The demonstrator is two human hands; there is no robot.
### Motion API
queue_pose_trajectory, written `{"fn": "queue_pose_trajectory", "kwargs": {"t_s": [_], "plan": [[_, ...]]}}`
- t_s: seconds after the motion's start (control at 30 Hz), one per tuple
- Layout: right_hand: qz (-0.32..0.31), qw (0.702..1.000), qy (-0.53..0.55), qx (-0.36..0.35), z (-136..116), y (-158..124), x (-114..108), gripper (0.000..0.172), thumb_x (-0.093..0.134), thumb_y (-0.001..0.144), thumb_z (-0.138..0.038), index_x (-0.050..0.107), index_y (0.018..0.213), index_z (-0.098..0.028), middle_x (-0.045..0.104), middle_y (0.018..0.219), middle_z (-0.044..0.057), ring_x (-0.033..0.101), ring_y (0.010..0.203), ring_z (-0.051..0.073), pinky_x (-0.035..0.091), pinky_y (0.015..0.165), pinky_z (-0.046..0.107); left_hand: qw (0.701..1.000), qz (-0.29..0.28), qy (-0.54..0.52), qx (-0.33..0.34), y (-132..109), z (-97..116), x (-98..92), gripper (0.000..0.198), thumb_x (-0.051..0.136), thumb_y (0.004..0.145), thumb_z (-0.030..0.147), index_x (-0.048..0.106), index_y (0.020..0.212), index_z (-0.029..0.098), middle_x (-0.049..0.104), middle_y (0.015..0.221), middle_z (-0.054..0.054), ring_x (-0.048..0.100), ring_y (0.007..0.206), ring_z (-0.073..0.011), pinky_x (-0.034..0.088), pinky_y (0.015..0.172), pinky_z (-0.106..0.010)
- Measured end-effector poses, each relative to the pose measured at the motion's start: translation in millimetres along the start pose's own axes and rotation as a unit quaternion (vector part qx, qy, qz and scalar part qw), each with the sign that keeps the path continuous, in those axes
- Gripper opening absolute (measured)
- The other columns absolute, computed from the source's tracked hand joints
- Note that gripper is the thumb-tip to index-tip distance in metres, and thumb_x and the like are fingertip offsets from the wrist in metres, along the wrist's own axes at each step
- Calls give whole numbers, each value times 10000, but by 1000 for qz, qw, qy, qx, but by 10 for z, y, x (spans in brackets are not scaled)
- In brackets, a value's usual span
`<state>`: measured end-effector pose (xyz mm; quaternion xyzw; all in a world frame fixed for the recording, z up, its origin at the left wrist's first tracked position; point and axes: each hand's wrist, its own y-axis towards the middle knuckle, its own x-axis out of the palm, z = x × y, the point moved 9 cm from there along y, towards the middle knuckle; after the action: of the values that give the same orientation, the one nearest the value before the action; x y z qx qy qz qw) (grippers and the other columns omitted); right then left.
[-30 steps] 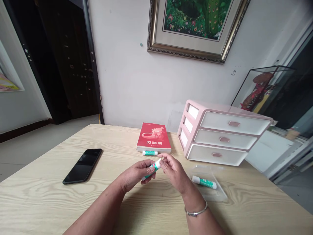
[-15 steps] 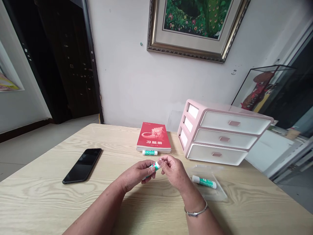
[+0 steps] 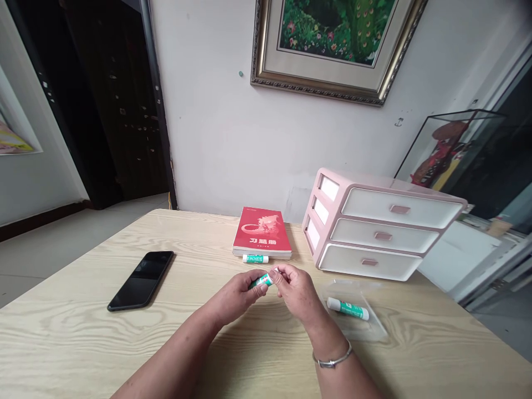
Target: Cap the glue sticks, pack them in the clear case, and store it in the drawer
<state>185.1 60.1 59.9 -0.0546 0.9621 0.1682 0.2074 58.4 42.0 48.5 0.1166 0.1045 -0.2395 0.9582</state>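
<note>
Between my hands is a green and white glue stick (image 3: 261, 281), held above the table and tilted up to the right. My left hand (image 3: 239, 293) is closed around its green body. The fingers of my right hand (image 3: 293, 285) pinch its right end, which they mostly cover. Another glue stick (image 3: 255, 259) lies against the front edge of a red book (image 3: 262, 230), just beyond my hands. To the right of my right wrist, a third glue stick (image 3: 348, 308) rests on a clear plastic package (image 3: 376, 327).
A black phone (image 3: 141, 280) lies on the wooden table (image 3: 78, 338) at the left. Behind the plastic package stands a pink and white three-drawer box (image 3: 382, 235), its drawers closed. A wall with a framed picture (image 3: 320, 91) rises behind the table.
My left hand has turned slightly around the glue stick, showing more of its green label. My right hand keeps its pinch at the end. Other things stay in place.
</note>
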Motion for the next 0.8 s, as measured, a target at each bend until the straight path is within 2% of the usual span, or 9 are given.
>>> {"fn": "queue_pose_trajectory", "kwargs": {"t_s": [0.07,0.13,0.27,0.33,0.43,0.57,0.67,0.73,0.8], "plan": [[10,1000,5,19,36,-1,-4,429,567,884,-577,697,896,-168,618,655,16,506,499,127,406,484,250,1000,12,14,6,2,23,-7,381,577,903,485,629,1115,172,587,905,-33,465,759,-140,380,693,-243],[4,999,32,16,21,-6,2,420,576,882,-569,691,934,-168,615,670,15,525,539,135,428,504,249,1000,4,-23,-11,1,-7,-11,370,583,895,498,626,1048,164,566,856,-24,445,703,-126,365,638,-232],[-59,994,91,-32,-127,-31,54,419,557,921,-500,628,1201,-195,632,813,19,562,700,144,472,606,242,990,-53,-124,-30,-17,-54,3,374,561,897,530,583,882,158,520,802,-13,399,606,-97,315,551,-223],[-76,993,85,-44,-165,-40,65,399,544,933,-485,627,1209,-208,632,823,14,559,712,142,470,621,240,989,-64,-128,-27,-20,-56,3,373,560,898,527,580,874,155,519,796,-14,395,599,-96,316,550,-229],[-43,998,40,-37,-136,-24,29,372,524,935,-507,673,1075,-197,590,694,-7,527,609,134,429,549,235,998,-24,-60,-19,4,-57,-14,356,546,913,509,612,955,162,524,775,-9,422,634,-115,349,595,-238],[15,1000,-5,27,17,-5,-22,430,513,916,-563,699,920,-175,509,531,-26,483,474,130,374,473,244,996,58,51,54,20,70,-50,325,552,925,451,635,1096,187,607,916,-49,524,869,-193,403,802,-288],[18,999,14,28,27,-6,-29,434,533,903,-574,691,901,-170,582,615,4,521,539,139,412,512,246,1000,12,4,8,19,-23,7,327,542,926,467,621,1070,184,587,875,-31,495,746,-154,400,689,-258],[-11,999,48,1,-28,-9,1,410,536,915,-547,677,1017,-176,630,744,23,555,645,148,447,572,244,998,-30,-56,-26,1,-80,42,329,530,927,489,601,992,175,545,823,-11,441,652,-118,369,601,-233],[-46,996,76,-15,-71,-17,40,409,543,923,-514,639,1153,-190,645,850,29,564,716,150,466,617,245,994,-44,-92,-29,-9,-77,37,336,526,925,499,577,912,167,520,804,-4,419,622,-104,354,574,-225]]}}
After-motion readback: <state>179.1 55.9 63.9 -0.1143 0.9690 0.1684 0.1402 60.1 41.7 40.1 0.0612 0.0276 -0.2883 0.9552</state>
